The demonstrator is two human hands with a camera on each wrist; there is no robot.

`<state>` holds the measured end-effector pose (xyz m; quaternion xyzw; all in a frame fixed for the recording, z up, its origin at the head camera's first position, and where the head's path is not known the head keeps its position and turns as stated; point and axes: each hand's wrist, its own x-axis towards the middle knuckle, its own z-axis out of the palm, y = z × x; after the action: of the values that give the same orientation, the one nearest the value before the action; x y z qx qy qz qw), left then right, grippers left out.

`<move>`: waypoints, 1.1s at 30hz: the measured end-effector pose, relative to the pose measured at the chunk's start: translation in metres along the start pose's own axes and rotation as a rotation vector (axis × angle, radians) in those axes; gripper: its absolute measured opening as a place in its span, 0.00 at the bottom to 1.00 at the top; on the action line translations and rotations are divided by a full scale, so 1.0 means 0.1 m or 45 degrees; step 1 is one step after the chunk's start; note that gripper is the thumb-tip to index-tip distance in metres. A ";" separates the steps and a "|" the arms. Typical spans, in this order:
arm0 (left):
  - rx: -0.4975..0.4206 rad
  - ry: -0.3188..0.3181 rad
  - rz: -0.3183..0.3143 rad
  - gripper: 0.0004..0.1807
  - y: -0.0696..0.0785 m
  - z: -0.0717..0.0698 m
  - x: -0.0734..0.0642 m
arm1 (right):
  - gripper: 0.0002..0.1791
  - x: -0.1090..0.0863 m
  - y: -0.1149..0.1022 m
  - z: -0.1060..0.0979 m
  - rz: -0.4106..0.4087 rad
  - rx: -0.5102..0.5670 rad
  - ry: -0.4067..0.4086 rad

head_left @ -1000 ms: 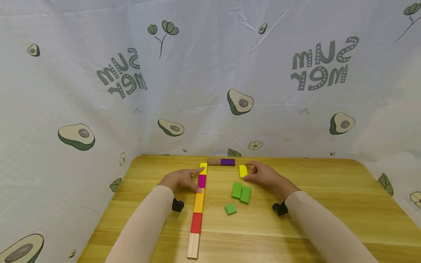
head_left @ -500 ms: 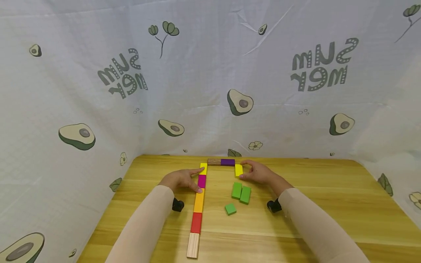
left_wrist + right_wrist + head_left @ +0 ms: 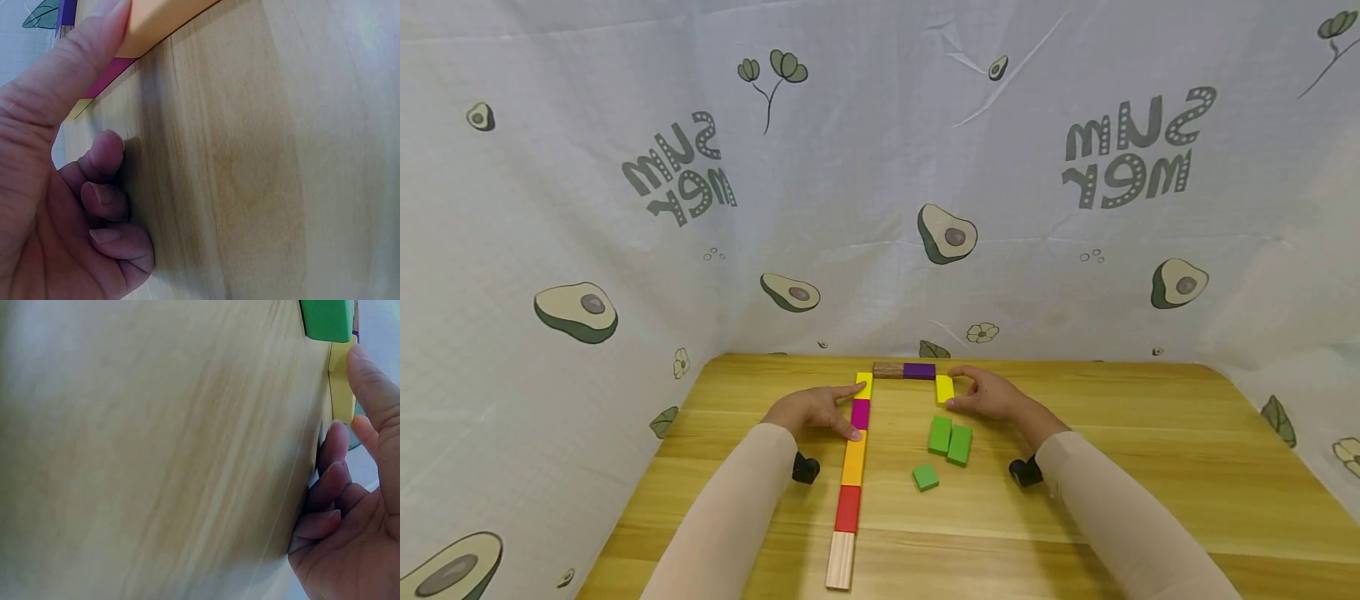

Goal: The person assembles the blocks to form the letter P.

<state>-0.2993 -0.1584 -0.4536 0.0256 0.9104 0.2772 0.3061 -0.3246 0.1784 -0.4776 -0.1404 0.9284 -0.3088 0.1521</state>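
A line of blocks runs up the table: pale wood [image 3: 841,561], red [image 3: 847,508], orange [image 3: 853,457], magenta [image 3: 861,414] and yellow [image 3: 864,386]. My left hand [image 3: 815,410] rests against its upper end, index fingertip on the yellow block and thumb on the orange one. In the left wrist view its other fingers are curled and hold nothing. With thumb and index finger at its two ends, my right hand [image 3: 1000,395] pinches a second yellow block [image 3: 944,391]. This block lies lengthwise toward me, its far end beside the purple block [image 3: 920,371].
A brown wood-grain block [image 3: 888,370] adjoins the purple one near the table's back edge. Two green blocks [image 3: 939,435] [image 3: 959,445] lie side by side just below the right yellow block, with a smaller green block [image 3: 926,477] nearer me. A printed curtain [image 3: 880,292] hangs behind the table.
My right hand has slid the second yellow block left, up to the purple block's right end, then stopped there. My left hand has stayed in place on the line.
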 end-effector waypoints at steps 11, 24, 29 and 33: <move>-0.008 -0.003 -0.006 0.56 0.00 0.01 -0.02 | 0.37 -0.16 -0.01 0.07 -0.132 0.009 0.068; -0.002 0.010 -0.015 0.55 0.00 0.00 -0.02 | 0.14 -0.69 -0.31 0.36 -0.614 -0.372 -0.078; -0.017 0.009 -0.015 0.55 -0.01 0.01 -0.02 | 0.14 -0.75 -0.39 0.46 -0.636 -0.434 -0.100; -0.007 0.002 0.000 0.54 0.00 0.01 -0.02 | 0.20 -0.76 -0.48 0.52 -0.637 -0.468 -0.117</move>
<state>-0.2972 -0.1582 -0.4538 0.0246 0.9098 0.2799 0.3055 -0.2276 0.1411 -0.4733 -0.4033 0.8975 -0.1568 0.0851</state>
